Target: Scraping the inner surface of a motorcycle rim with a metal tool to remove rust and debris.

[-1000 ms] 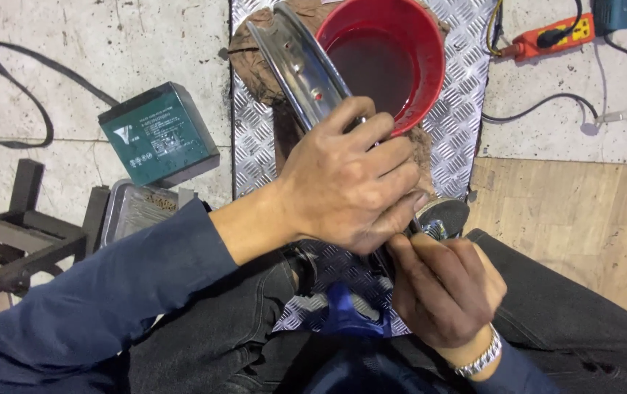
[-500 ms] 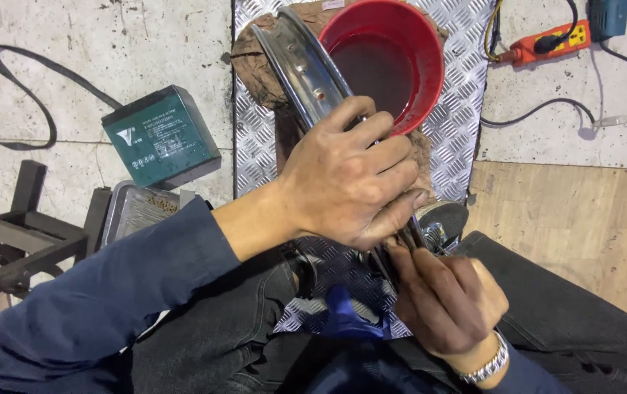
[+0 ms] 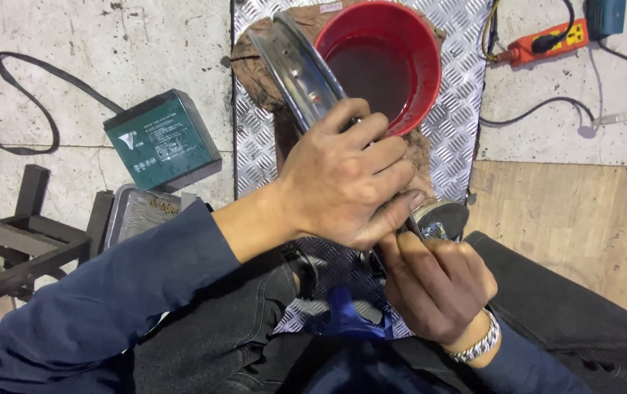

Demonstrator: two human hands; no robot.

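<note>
Here, much of the work is hiding under the person's own hands: the left hand (image 3: pixel 346 179) is covering the middle of a chromed metal wheel rim (image 3: pixel 295 69), and only its upper arc, ribbed and dotted with small holes, is showing above the knuckles. The rim is leaning upright across the near half of a diamond-pattern metal plate (image 3: pixel 251 138), its top edge touching a red plastic bucket (image 3: pixel 423 80) that is holding dark liquid near the plate's far edge. The left hand is reaching in from the left in a blue sleeve, fingers curling tightly over the rim and clamping it. Just below, the right hand (image 3: pixel 434 288), wearing a steel-link bracelet, is closing into a fist around something small; what it is pinching cannot be made out. A shiny rounded metal part (image 3: pixel 441 217) is peeking out beside the fingertips, mostly concealed. A brown rag (image 3: pixel 255 69) is lying crumpled under the rim and bucket. Off the plate's left edge, a green boxy battery (image 3: pixel 160 142) is sitting on the concrete floor; beyond the right edge, an orange power strip (image 3: pixel 547 40) is trailing cables, partly cut off.
</note>
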